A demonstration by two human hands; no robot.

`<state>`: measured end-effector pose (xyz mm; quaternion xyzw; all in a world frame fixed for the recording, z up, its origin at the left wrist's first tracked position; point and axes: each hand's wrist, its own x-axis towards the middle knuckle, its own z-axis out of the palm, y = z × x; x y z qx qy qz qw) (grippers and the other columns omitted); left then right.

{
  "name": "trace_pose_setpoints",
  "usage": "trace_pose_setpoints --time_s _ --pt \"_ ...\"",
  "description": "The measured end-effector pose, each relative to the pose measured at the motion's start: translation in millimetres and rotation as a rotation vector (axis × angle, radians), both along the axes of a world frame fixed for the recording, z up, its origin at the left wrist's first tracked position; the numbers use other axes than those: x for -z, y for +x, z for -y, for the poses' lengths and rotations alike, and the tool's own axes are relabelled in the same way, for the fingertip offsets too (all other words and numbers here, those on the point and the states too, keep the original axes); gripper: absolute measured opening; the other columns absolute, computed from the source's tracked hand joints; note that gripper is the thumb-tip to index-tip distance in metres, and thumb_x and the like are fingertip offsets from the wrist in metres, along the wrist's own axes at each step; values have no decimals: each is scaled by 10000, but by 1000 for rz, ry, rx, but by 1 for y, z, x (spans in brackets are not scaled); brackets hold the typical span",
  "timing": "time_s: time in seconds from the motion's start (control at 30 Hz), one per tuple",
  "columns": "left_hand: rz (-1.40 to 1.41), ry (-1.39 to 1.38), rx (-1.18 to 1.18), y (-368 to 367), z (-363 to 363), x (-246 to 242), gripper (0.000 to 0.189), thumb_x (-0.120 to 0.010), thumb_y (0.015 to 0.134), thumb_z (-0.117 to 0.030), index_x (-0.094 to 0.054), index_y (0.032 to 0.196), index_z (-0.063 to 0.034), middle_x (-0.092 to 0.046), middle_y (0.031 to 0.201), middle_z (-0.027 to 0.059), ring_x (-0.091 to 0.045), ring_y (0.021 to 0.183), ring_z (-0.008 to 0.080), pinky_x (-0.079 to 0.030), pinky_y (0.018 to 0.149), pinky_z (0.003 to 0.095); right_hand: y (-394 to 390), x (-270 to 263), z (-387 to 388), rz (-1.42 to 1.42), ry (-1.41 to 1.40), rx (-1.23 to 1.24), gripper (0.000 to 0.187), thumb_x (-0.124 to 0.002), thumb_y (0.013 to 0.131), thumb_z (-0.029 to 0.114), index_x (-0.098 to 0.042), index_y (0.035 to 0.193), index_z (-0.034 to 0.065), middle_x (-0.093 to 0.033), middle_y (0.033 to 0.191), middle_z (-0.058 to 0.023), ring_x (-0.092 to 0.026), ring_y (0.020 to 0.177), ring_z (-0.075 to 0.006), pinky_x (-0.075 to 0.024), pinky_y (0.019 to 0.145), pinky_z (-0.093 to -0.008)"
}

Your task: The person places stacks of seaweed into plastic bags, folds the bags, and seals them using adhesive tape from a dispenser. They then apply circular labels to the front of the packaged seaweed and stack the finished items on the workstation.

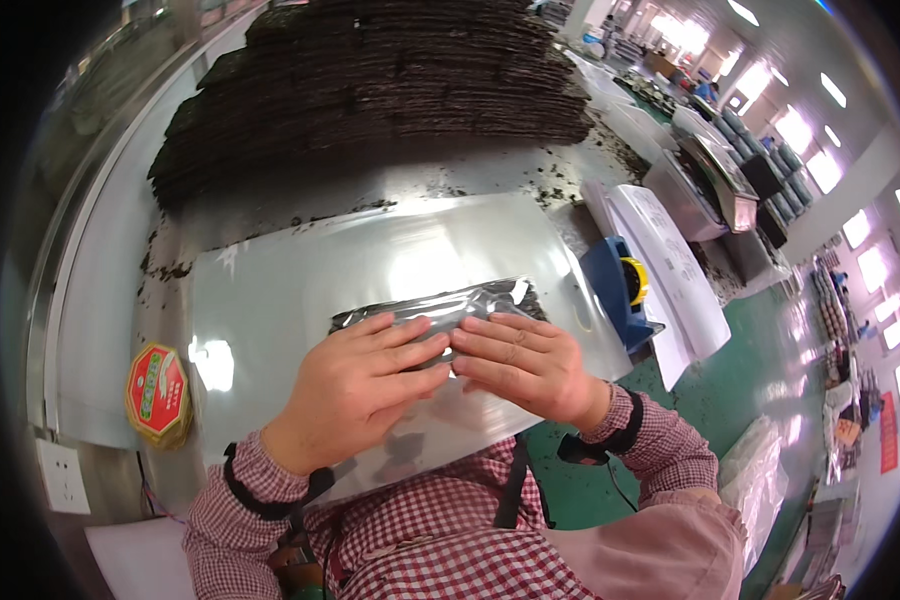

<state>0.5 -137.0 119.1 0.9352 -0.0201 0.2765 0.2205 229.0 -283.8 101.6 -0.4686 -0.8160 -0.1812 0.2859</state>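
Observation:
Both my hands lie palm down, fingertips meeting, on a clear plastic bag (450, 302) holding dark, flat sheets, which look like dried seaweed. My left hand (367, 375) covers the bag's left and near part, fingers stretched flat. Over the right part rests my right hand (521, 360), its fingers pointing left. Under the bag is a large, glossy clear plastic sheet (270, 300) on the metal table. My palms hide part of the bag's near side, and neither hand is seen to grasp it.
A tall pile of dark sheets (375, 82) stands at the back. Right of the plastic lie a blue tape dispenser (615, 292), papers (667, 262) and plastic bins (682, 187). An octagonal red and gold container (159, 396) sits at the left. Dark crumbs dot the metal table (360, 184).

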Motion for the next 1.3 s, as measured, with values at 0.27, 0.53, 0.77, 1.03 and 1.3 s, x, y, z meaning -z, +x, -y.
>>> trace_pose_setpoints --time_s 0.27,0.53,0.77,1.03,1.3 --pt "42 16 -61 6 12 5 214 -758 830 -47 -790 1033 -106 -748 1225 95 -660 1246 317 -473 1075 476 241 63 151 -525 -316 1329 390 -666 979 371 -752 1103 11 -748 1006 -130 -658 936 -268 -516 824 -411" --pt "42 0 -230 11 12 11 182 -717 887 -37 -783 1054 -65 -744 1225 116 -649 1257 346 -439 1099 521 217 54 156 -1409 -325 1073 337 -651 928 354 -744 1046 52 -710 1039 -22 -617 1007 -143 -473 883 -321" --pt "46 -12 -233 16 11 10 203 -711 890 -35 -770 1081 -68 -736 1244 109 -643 1266 338 -431 1111 512 192 104 214 -2067 -139 916 245 -798 927 259 -649 869 73 -550 681 38 -514 572 -110 -474 571 -265" --pt "57 80 -213 18 10 12 231 -731 879 -27 -769 1096 -96 -732 1254 104 -642 1271 314 -439 1108 489 -4 24 68 -1822 -353 256 222 -759 957 234 -719 881 29 -647 735 8 -560 618 -59 -422 575 -223" --pt "95 3 -258 9 7 18 224 -750 885 -40 -661 1089 -53 -744 1234 117 -648 1267 336 -448 1101 504 -54 57 -15 -1275 -420 589 365 -848 867 335 -722 889 -7 -664 637 -67 -631 565 -151 -489 549 -297"
